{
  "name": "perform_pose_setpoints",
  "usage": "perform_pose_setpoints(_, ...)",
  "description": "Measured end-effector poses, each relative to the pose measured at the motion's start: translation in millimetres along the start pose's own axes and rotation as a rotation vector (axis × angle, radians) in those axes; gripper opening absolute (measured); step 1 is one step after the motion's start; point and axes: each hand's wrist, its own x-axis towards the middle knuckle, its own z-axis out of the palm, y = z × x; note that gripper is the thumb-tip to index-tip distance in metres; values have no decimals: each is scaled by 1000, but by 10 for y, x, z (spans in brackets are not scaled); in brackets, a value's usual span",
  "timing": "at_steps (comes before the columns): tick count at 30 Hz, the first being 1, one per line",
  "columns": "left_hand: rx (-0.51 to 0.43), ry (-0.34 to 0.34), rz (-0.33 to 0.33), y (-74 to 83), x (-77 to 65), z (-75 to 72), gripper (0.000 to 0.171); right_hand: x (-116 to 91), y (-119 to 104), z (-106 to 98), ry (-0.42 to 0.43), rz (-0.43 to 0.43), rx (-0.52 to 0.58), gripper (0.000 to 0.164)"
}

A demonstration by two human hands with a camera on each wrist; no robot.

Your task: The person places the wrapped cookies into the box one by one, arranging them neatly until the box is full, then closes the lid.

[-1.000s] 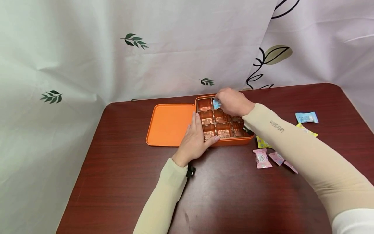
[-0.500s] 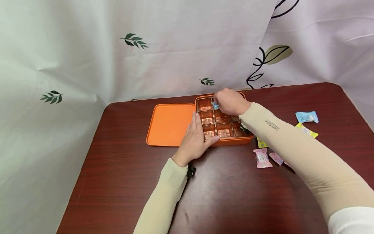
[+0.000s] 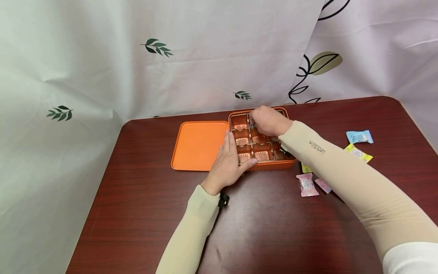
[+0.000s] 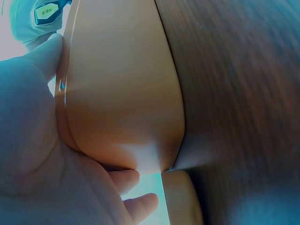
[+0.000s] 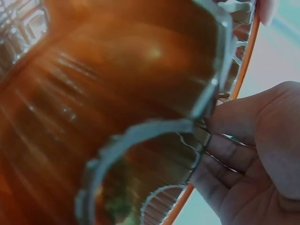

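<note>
An orange box (image 3: pixel 273 166) holds a copper-coloured plastic insert (image 3: pixel 241 136) divided into compartments. My right hand (image 3: pixel 268 120) reaches into the back middle compartment, fingers bent down and pinching a small blue-wrapped candy (image 3: pixel 252 124). Only a sliver of the wrapper shows past the fingers. In the right wrist view, that hand (image 5: pixel 248 150) has its fingertips at the rim of a compartment, and the candy is hidden. My left hand (image 3: pixel 226 163) rests against the box's front left corner, with straight fingers along its left side and the thumb along the front rim.
The flat orange lid (image 3: pixel 198 146) lies left of the box, right beside it. To the right are a blue candy (image 3: pixel 359 137), a yellow candy (image 3: pixel 357 153) and a pink candy (image 3: pixel 307 185), others partly under the right sleeve (image 3: pixel 328 163). A curtain (image 3: pixel 191 76) hangs behind the table.
My right hand has dipped slightly into the compartment, and less of the blue wrapper shows. Its forearm has shifted a little left and down, while the left hand and box stay still.
</note>
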Motion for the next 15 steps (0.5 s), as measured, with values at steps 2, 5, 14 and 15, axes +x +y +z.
perform_pose_setpoints(2,-1,0,1,0,1,-1,110,2,0,12,-11,-2,-12,16)
perform_pose_setpoints(5,1,0,3,-1,5,3,110,3,3,32,-19,-3,-24,16)
perform_pose_setpoints(14,3,-3,0,-1,8,6,110,2,12,40,-19,-6,-23,17)
perform_pose_setpoints(15,3,-3,1,-1,8,8,110,1,15,39,-19,-11,-23,18)
